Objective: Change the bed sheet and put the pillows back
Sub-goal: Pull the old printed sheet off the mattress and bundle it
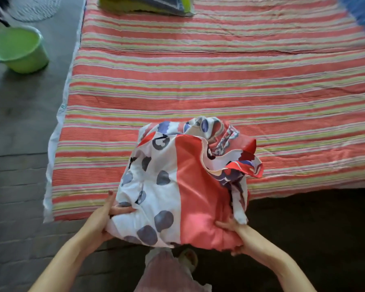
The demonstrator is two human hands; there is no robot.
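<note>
Now, bundled sheet (183, 186) gripped between left hand (105, 218) and right hand (234, 234), over bed edge (135, 127).

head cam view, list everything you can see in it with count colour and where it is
bundled sheet: one, white with grey-blue spots and a red panel, at the near bed edge, held by both hands
striped cover: one, red, green and pink stripes, spread over the bed
pillows: a pile, count unclear, green and blue, far end of bed
basin: one, green, floor at left
blue cloth: one, top right corner
left hand: grips bundle's left side
right hand: grips bundle's right side
</note>
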